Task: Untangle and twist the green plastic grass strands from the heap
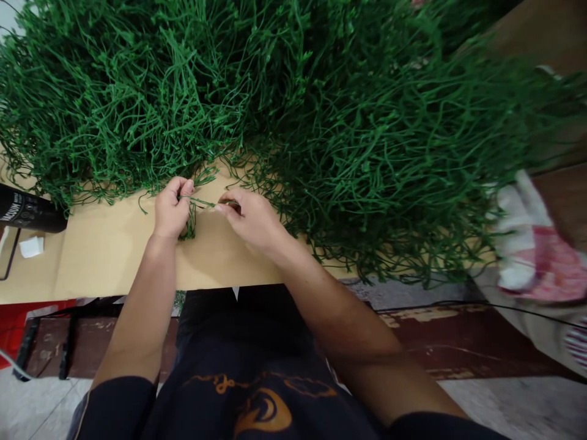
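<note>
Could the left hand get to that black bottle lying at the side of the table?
Probably yes. The black bottle lies on the same tan table as the left hand, with bare tabletop between them. But that hand is shut on a small green sprig.

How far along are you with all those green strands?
Done: no finished pile shows apart from the heap. In hand: the left hand grips a small bunch of green strands while the right hand pinches one at its end. Left: the big green heap covers most of the cardboard sheet.
</note>
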`<state>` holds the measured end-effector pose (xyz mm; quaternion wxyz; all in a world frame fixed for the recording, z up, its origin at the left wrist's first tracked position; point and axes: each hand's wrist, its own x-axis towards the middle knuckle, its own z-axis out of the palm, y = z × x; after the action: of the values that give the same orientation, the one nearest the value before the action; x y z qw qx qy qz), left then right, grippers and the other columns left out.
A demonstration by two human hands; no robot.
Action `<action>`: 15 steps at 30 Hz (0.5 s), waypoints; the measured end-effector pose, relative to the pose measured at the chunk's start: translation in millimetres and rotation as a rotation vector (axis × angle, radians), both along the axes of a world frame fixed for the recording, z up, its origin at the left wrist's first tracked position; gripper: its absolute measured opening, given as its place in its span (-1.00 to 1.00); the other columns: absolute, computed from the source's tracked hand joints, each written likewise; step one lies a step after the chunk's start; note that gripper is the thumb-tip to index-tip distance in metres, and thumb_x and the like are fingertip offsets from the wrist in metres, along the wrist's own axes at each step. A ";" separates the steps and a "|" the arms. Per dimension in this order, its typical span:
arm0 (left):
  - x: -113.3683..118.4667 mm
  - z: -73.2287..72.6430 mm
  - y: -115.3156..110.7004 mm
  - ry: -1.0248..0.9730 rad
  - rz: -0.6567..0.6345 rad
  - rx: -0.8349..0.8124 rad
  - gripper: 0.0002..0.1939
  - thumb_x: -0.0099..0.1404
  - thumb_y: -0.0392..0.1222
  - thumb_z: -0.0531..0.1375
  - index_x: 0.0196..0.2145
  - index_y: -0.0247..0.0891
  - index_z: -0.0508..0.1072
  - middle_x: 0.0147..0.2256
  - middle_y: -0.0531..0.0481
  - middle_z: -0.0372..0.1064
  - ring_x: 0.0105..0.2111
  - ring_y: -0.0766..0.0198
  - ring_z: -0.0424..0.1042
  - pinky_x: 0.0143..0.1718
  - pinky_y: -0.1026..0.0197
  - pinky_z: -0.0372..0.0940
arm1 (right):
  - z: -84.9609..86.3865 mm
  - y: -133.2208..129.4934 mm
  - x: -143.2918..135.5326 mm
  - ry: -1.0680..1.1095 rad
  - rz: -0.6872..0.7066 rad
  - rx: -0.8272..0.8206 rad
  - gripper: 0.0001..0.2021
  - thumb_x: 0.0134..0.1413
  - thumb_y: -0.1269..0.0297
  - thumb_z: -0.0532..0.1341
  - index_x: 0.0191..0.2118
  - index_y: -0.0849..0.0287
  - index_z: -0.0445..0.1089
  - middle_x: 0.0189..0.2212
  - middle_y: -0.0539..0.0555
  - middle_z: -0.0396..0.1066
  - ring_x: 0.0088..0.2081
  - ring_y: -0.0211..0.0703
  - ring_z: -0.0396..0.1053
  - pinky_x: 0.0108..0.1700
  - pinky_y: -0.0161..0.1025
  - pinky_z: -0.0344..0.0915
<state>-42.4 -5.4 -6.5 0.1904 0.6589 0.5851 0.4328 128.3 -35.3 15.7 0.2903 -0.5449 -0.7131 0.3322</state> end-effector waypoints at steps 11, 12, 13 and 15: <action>-20.5 -8.7 20.0 -0.033 0.367 0.040 -0.83 0.24 -0.27 0.06 -0.51 -0.23 0.25 -0.55 0.10 0.24 -0.41 0.36 0.31 -0.28 0.30 0.19 | 16.6 -42.2 10.7 0.191 0.641 0.071 -0.76 0.15 0.33 -0.01 -0.54 0.19 0.16 -0.57 -0.03 0.18 -0.46 -0.32 0.14 -0.36 -0.34 0.10; -23.8 -8.3 21.3 -0.052 0.390 0.045 -0.82 0.24 -0.28 0.06 -0.53 -0.23 0.24 -0.56 0.11 0.23 -0.43 0.36 0.30 -0.28 0.30 0.19 | 18.1 -42.4 17.7 0.172 0.609 0.104 -0.75 0.16 0.31 -0.02 -0.54 0.18 0.17 -0.58 -0.02 0.19 -0.45 -0.31 0.15 -0.35 -0.33 0.12; -25.5 -7.7 21.3 -0.063 0.379 0.037 -0.82 0.23 -0.28 0.07 -0.54 -0.23 0.23 -0.57 0.11 0.22 -0.44 0.36 0.28 -0.29 0.31 0.19 | 18.9 -40.1 26.0 0.137 0.505 0.138 -0.74 0.17 0.29 -0.03 -0.52 0.18 0.19 -0.57 -0.01 0.19 -0.44 -0.29 0.16 -0.34 -0.30 0.13; -23.5 -6.3 18.1 -0.072 0.287 0.004 -0.81 0.23 -0.25 0.06 -0.54 -0.23 0.24 -0.57 0.10 0.22 -0.47 0.37 0.26 -0.32 0.31 0.19 | 19.2 -29.4 44.8 0.036 0.159 0.228 -0.77 0.16 0.23 -0.01 -0.44 0.18 0.27 -0.51 0.03 0.23 -0.39 -0.21 0.20 -0.28 -0.21 0.18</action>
<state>-65.9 12.7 -12.7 0.1460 0.5529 0.6653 0.4799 173.0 -64.8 34.9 0.3359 -0.4441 -0.7817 0.2809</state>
